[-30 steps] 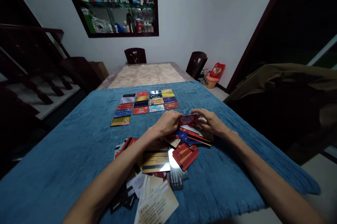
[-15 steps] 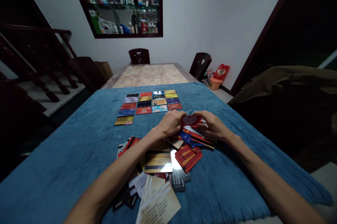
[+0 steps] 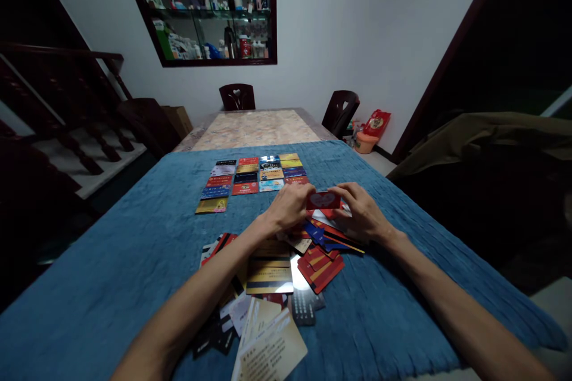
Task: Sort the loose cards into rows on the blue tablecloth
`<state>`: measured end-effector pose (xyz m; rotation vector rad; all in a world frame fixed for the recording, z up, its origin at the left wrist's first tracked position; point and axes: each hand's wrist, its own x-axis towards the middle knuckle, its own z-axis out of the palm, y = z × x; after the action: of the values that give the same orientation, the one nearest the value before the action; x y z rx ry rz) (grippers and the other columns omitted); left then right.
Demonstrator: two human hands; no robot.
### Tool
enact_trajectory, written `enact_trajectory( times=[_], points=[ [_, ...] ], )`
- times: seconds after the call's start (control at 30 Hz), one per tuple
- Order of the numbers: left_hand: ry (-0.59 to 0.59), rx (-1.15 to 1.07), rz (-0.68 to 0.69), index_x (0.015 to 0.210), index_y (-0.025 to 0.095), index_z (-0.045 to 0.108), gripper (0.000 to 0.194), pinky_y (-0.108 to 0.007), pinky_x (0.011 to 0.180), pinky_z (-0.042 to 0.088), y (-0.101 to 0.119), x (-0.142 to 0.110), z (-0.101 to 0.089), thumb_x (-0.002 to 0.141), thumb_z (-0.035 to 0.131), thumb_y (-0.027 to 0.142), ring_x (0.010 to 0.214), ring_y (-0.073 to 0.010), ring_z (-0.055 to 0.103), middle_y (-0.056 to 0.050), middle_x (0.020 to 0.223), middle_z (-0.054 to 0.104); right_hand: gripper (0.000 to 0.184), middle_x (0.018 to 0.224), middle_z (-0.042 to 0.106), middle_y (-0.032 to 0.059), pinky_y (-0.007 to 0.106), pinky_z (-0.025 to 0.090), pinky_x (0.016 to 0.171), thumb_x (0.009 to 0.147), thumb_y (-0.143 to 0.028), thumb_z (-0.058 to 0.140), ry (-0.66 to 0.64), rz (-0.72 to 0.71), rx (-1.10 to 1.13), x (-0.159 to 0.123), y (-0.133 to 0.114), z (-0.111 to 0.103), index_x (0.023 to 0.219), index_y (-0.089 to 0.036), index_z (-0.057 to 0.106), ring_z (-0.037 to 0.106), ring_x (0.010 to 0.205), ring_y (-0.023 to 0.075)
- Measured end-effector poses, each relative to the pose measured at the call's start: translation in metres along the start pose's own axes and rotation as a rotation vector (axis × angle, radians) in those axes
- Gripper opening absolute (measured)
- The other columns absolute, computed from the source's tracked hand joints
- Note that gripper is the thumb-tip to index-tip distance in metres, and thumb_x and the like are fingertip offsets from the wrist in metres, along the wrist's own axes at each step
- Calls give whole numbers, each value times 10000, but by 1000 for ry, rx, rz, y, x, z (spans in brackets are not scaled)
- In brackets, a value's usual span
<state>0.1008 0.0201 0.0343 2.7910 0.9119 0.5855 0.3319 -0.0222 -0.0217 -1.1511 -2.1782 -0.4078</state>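
Between the left hand (image 3: 292, 205) and the right hand (image 3: 361, 211), a red card (image 3: 323, 200) with a pale heart is pinched at both ends, its edges partly covered by fingers. The left forearm hides some of the loose cards (image 3: 270, 276) on the near side of the hands; a cream card (image 3: 273, 350) there is cut off below. Beyond the left hand, card rows (image 3: 245, 178) lie on a blue cloth (image 3: 134, 244), their print too small to read. Farther off stand a chair (image 3: 237, 96) and shelves (image 3: 210, 13); right of the right hand, the room is dark.
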Motion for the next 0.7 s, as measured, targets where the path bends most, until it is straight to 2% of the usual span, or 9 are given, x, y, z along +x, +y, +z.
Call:
enact_trajectory(
  times=[0.17,0.27,0.47,0.7],
  points=[
    [3,42,-12,1133,151,563,310,-375,863,482,2,0,-4,826,604,158,975,-264,638,-117,1036,682,445,1169,557,133,483,488,889,868,-197,548,55,28,-45,2,-6,-2,1311,-237,533,520,1056,308],
    [28,61,-25,1122,142,554,299,-377,859,482,3,1,-6,828,542,95,969,-268,640,-127,1028,679,459,1158,555,126,493,479,901,869,-173,534,98,50,-80,4,-14,-5,1320,-254,542,501,1073,313],
    [54,73,-47,1067,145,553,287,-368,826,489,4,2,-12,816,467,36,933,-257,633,-126,985,680,436,1157,547,123,486,468,902,911,-229,531,164,34,-142,8,-24,-9,1345,-269,529,471,1069,310],
    [27,127,-1,1083,161,540,338,-387,880,487,2,-10,-30,786,473,13,962,-245,602,-108,1008,661,490,1186,542,121,507,437,932,915,-314,549,132,54,-88,14,-31,-6,1401,-302,491,459,1089,322]
  ],
)
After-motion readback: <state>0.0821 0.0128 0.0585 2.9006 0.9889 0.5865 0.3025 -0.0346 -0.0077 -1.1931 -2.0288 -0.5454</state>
